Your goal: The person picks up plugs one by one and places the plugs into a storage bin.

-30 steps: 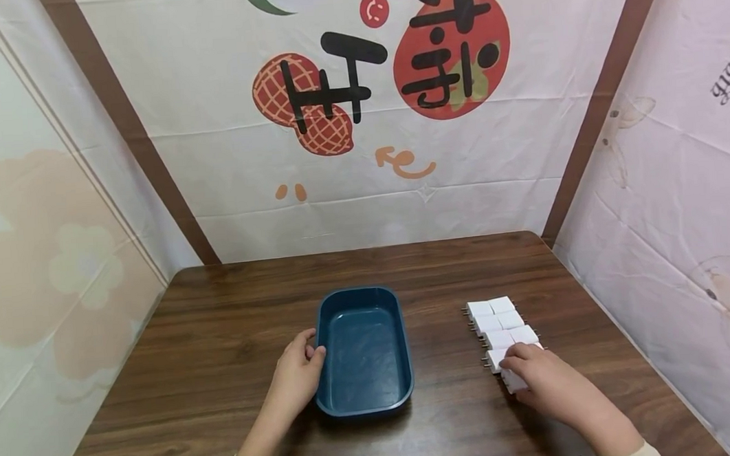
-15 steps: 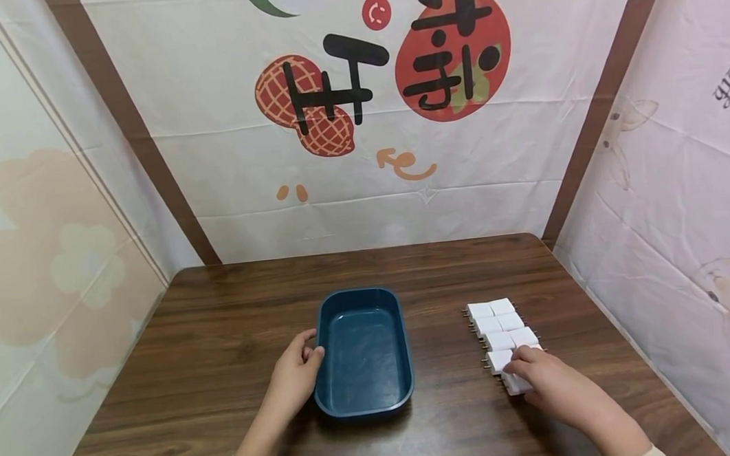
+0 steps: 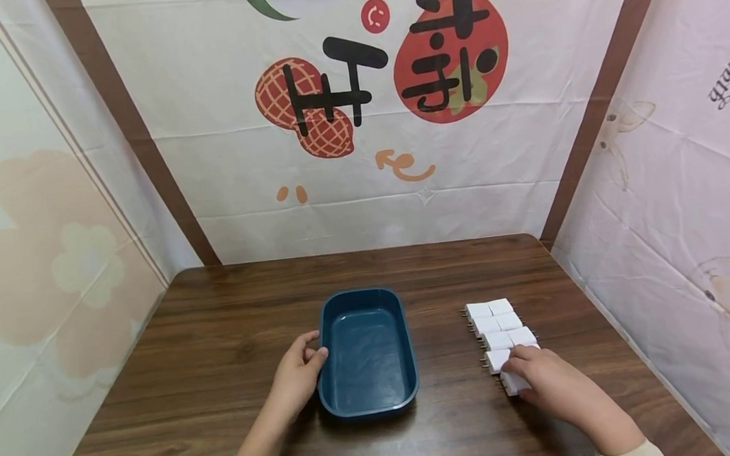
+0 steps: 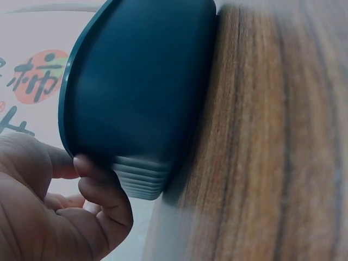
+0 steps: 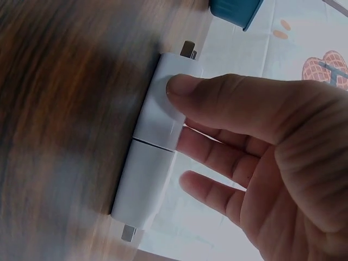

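Right wrist view: fingers [image 5: 206, 149] pinch a smooth, boxy plug [image 5: 155, 103].

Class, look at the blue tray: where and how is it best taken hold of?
I would pinch the blue tray by the rim of its left long wall, near the middle, coming from the left. Its walls rise from the table, the open top leaves room for a thumb inside, and the white plugs lie on the other side.

On the table [image 3: 221, 325], the tray [image 3: 368, 359] sits left of paired rows of chargers [image 3: 497, 341].
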Available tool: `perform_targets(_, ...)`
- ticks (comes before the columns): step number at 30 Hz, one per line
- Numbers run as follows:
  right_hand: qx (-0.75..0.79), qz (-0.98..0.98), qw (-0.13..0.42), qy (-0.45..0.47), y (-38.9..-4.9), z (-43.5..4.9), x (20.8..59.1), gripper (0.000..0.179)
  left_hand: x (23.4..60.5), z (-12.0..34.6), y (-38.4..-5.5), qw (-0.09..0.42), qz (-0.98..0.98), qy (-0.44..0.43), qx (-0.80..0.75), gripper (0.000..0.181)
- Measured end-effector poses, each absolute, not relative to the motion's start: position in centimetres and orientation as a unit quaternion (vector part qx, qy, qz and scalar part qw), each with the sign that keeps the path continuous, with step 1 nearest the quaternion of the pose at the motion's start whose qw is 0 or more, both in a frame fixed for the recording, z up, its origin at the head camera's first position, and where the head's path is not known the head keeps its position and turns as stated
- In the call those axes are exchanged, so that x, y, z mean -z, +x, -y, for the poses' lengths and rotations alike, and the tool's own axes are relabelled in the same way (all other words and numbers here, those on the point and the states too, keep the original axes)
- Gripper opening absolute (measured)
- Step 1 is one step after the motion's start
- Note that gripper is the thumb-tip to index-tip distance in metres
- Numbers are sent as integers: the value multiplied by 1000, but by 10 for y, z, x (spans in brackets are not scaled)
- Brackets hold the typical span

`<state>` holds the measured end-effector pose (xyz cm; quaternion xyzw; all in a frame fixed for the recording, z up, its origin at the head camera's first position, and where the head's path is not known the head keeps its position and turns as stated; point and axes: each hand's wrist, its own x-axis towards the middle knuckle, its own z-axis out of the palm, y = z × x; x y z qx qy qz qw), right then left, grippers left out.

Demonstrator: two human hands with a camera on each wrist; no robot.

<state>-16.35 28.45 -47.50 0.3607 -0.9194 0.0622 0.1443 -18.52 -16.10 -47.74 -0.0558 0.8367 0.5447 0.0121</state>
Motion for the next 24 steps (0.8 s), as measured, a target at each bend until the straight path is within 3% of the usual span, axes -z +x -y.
perform_targets(24, -61, 922, 131, 358, -168, -278, 476, 46, 483, 160, -185, 49, -780, -55, -622, 39)
